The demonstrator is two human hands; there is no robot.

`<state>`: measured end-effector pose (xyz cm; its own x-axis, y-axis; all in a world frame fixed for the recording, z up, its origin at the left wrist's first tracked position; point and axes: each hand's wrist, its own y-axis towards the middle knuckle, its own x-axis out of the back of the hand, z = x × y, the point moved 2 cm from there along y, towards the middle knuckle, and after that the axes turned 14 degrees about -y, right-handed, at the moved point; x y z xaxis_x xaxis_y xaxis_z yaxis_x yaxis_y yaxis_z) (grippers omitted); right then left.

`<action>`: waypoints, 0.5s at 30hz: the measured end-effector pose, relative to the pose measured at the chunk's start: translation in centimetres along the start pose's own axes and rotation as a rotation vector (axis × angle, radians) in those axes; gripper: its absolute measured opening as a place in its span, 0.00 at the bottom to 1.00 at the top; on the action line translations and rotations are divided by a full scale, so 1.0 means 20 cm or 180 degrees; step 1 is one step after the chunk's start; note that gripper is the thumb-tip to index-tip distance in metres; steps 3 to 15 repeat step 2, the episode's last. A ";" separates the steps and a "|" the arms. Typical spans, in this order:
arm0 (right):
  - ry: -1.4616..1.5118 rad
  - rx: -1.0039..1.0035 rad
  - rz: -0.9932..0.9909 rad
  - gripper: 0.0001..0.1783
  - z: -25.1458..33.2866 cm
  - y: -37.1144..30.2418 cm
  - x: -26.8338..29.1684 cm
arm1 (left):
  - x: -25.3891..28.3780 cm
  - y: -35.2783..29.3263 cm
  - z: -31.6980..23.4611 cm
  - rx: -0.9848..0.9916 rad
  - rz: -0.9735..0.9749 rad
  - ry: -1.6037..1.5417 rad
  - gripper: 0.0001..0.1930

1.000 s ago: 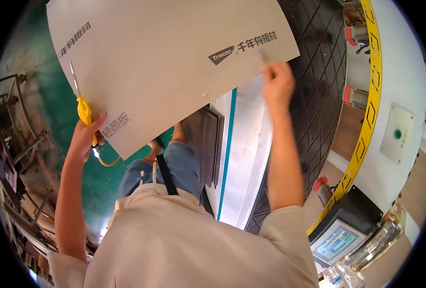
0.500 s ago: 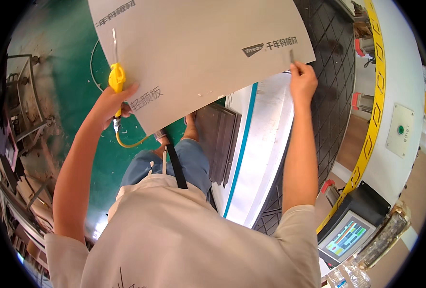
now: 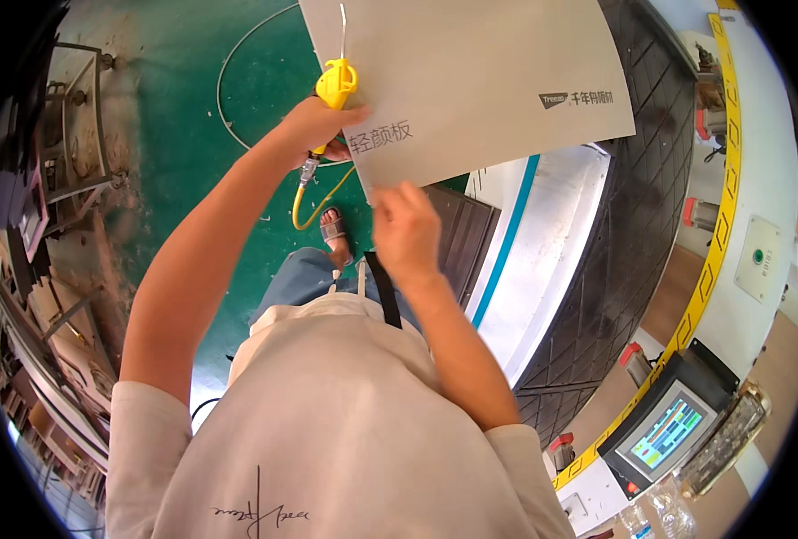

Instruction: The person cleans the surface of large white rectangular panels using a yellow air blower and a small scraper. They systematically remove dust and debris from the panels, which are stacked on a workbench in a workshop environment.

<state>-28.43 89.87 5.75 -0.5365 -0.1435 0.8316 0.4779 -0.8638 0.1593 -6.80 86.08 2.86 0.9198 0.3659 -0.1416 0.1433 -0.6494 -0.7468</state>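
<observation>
A large beige panel [image 3: 480,81] with dark printing on its face reaches out of view at the top. My left hand [image 3: 313,126] is closed round a yellow air blow gun [image 3: 337,83], its thin metal nozzle pointing away from me. The thumb of that hand lies on the panel's left edge. From the gun's lower end runs a yellow hose [image 3: 304,220]. My right hand [image 3: 405,234] is closed at the panel's near left corner, slightly blurred; what its fingers hold, if anything, is hidden.
Under the panel stands a machine with a pale metal ledge [image 3: 542,234] and a dark ribbed belt [image 3: 614,234]. Along the right run a yellow-striped rail [image 3: 706,269] and a control screen [image 3: 666,433]. A wheeled metal frame [image 3: 98,117] stands on the green floor [image 3: 183,180] at left.
My right hand has moved left along the near edge, from the panel's right corner to its left one. A small dark strip that showed at its fingers is no longer visible. The view has shifted.
</observation>
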 end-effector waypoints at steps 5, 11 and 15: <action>-0.0053 -0.0119 0.0557 0.04 -0.05 0.01 0.01 | 0.03 0.05 0.05 0.0004 -0.0018 -0.0023 0.28; -0.0053 -0.0119 0.0557 0.04 -0.05 0.01 0.01 | 0.03 0.05 0.05 0.0004 -0.0018 -0.0023 0.28; -0.0053 -0.0119 0.0557 0.04 -0.05 0.01 0.01 | 0.03 0.05 0.05 0.0004 -0.0018 -0.0023 0.28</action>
